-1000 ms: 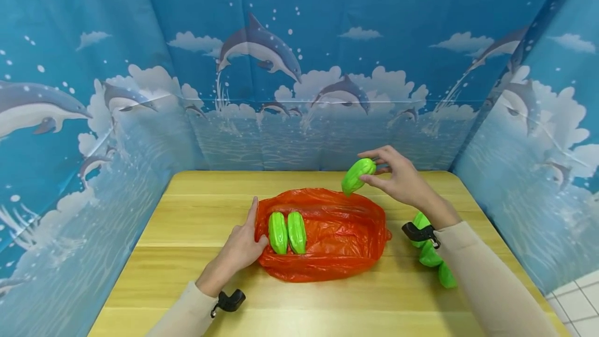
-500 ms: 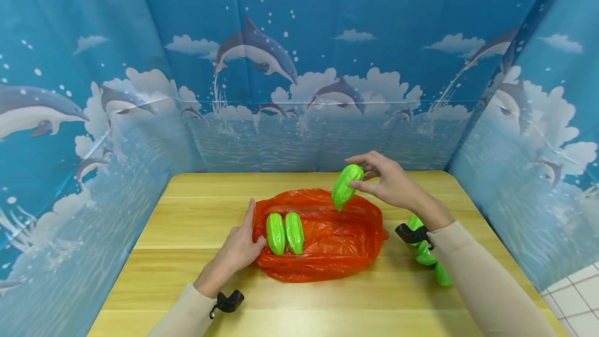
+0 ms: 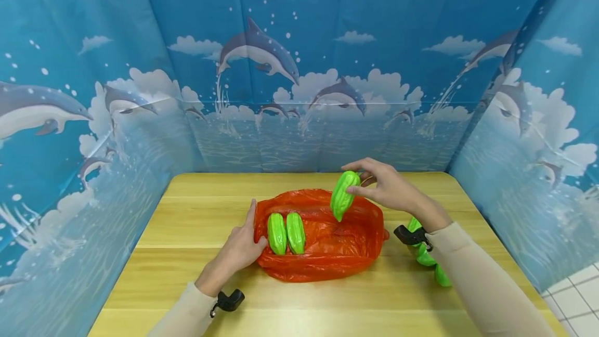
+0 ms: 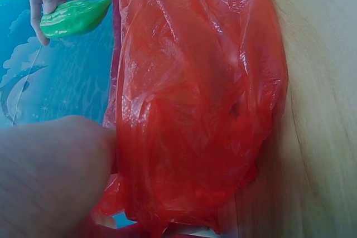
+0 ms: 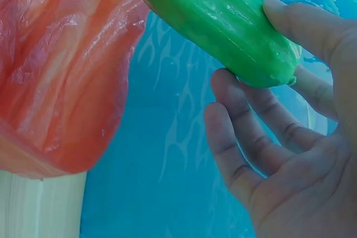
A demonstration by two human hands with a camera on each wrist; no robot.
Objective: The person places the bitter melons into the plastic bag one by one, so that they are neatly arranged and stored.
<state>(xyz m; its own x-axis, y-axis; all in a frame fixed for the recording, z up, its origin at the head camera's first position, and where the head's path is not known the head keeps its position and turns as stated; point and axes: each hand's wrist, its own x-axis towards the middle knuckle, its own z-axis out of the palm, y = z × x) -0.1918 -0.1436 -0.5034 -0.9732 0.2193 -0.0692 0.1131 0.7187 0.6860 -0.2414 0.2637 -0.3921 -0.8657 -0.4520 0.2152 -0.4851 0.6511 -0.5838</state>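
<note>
A red plastic bag lies spread with its mouth up on the wooden table. Two glossy green ribbed gourds stand side by side in its left part. My left hand holds the bag's left end, index finger stretched along the edge and thumb at the rim; its other fingers are hidden. Above the bag's right part, my right hand pinches a third green gourd by its upper end, tip slanting down. In the right wrist view, the thumb lies on one side of this gourd, with fingers opposite.
More green gourds lie on the table right of the bag, partly covered by my right forearm. A blue dolphin-print curtain stands behind the table and along both sides.
My right hand has carried the gourd left and down, over the bag, and the gourd has tilted more upright. The left hand, the bag and the two gourds inside keep their places.
</note>
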